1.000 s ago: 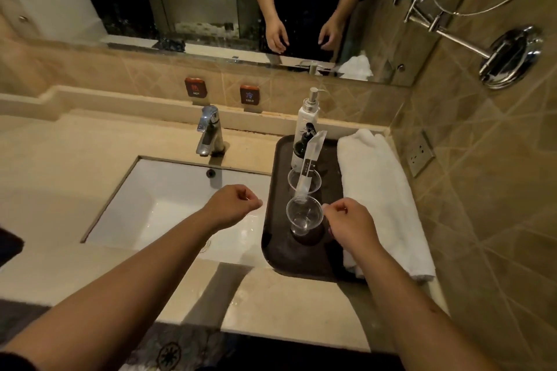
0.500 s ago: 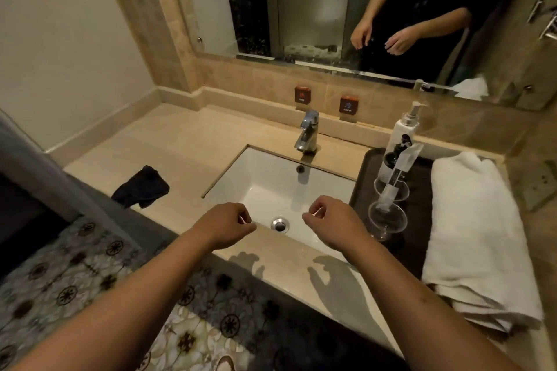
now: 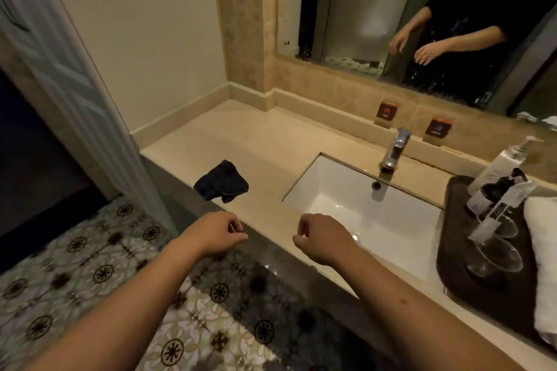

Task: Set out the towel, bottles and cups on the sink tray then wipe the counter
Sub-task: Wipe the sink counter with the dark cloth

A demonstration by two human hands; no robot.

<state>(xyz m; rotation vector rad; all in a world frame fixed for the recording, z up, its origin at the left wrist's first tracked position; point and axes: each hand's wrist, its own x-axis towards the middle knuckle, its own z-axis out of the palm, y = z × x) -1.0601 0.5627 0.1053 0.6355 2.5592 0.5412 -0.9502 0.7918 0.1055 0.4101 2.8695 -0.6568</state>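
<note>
Fingers (image 3: 238, 227) of the left hand (image 3: 215, 233) curl loosely inward, holding nothing, above the worktop's (image 3: 241, 144) front edge. Just beyond lies one crumpled dark cloth (image 3: 221, 185) on the worktop, left of the white basin (image 3: 361, 208). One chrome tap (image 3: 394, 149) stands behind the basin. The right hand (image 3: 325, 239), also loosely curled and empty, hovers over the basin's near rim. At far right, one dark tray (image 3: 452, 250) carries two bottles, a white pump bottle (image 3: 497, 166) and a small dark bottle (image 3: 494, 194), two clear cups (image 3: 494, 253) holding wrapped sachets, and one folded white towel (image 3: 542, 265). Setting out seems done; wiping comes next, calling for the left hand to reach forward and grasp the cloth.
</note>
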